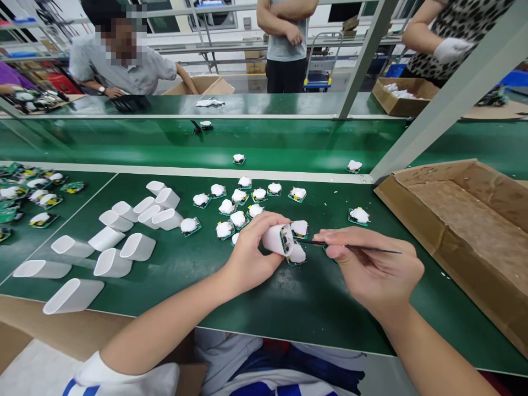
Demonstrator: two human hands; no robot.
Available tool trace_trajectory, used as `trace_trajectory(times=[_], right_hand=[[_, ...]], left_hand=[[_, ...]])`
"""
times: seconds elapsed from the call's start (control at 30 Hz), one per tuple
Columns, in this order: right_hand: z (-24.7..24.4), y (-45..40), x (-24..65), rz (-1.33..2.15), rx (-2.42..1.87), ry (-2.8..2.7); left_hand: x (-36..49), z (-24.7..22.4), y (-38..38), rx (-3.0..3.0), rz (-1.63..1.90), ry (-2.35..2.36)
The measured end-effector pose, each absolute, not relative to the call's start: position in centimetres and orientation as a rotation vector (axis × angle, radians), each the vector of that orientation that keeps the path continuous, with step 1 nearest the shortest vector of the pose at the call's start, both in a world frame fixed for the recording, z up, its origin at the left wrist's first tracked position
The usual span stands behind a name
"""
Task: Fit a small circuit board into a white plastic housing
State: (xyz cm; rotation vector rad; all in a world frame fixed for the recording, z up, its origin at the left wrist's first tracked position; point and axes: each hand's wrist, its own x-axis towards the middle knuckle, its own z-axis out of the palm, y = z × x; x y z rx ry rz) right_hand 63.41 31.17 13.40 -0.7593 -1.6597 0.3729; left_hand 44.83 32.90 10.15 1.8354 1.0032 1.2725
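Note:
My left hand (252, 254) is wrapped round a white oval plastic housing (272, 239), its open end turned to the right. A green circuit board (284, 240) shows inside that opening. Pinched in my right hand (377, 269) is a thin black pointed tool (371, 249), whose tip reaches the housing's mouth; whether it touches the board I cannot tell. Beneath and beside the housing lie small circuit boards topped with white pads, such as this pad-topped board (299, 228). More of them (239, 219) spread behind my left hand, which partly covers some.
Several empty white housings (113, 263) lie on the green bench (177, 297) to the left. Beyond them is a pile of boards (25, 192). A cardboard box (445, 236) stands at right, near a slanting metal post (433, 104). People are across the green conveyor (157, 140).

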Motion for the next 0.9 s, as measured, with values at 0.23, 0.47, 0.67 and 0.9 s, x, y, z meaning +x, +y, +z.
trace_trajectory(times=[0.23, 0.47, 0.67, 0.9], right_hand=[[13.4, 31.5, 63.7, 0.511, -0.596, -1.478], [13.0, 31.5, 63.2, 0.547, -0.607, -1.489], [12.8, 31.6, 62.9, 0.569, -0.62, -1.58], [13.6, 31.9, 64.0, 0.26, -0.756, -1.731]], left_hand=[[45.1, 10.4, 32.8, 1.496, 1.219, 0.98], [45.1, 9.6, 32.7, 1.636, 1.173, 0.962], [45.1, 9.9, 32.7, 1.7, 1.136, 0.954], [44.9, 10.9, 33.1, 1.948, 1.207, 1.086]])
